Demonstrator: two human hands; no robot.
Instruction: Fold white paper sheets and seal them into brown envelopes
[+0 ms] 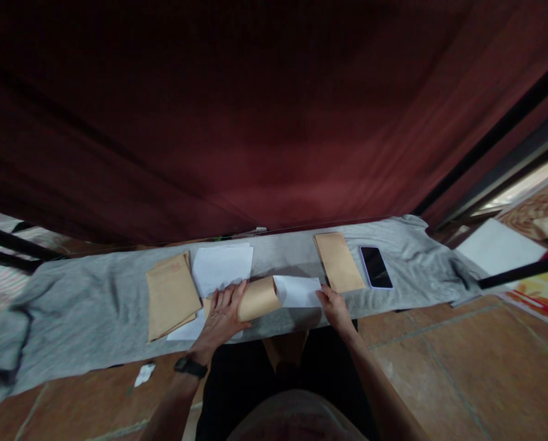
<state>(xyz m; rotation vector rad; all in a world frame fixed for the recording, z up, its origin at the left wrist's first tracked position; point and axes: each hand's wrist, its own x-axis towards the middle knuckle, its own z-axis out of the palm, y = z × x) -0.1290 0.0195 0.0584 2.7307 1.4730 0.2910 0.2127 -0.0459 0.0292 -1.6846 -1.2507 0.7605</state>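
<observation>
My left hand [225, 312] presses down on a brown envelope [260, 298], fingers spread over its left end. The envelope bulges, its open mouth facing right. A folded white paper [296, 291] reaches from that mouth to my right hand [333, 303], which pinches its right end. Whether the paper's left end is inside the envelope or only at its edge is hard to tell. White sheets [223, 266] lie behind and partly under my left hand. Left of them is a stack of brown envelopes [171, 297]. Further right, more brown envelopes [341, 263] lie beyond my right hand.
A phone [376, 267] lies on the grey cloth [94, 312] covering the narrow bench. A dark red drape [274, 153] hangs along the far edge. Crumpled white tissue [144, 373] is on the tiled floor [421, 367]. A black bar [522, 273] crosses at the right end.
</observation>
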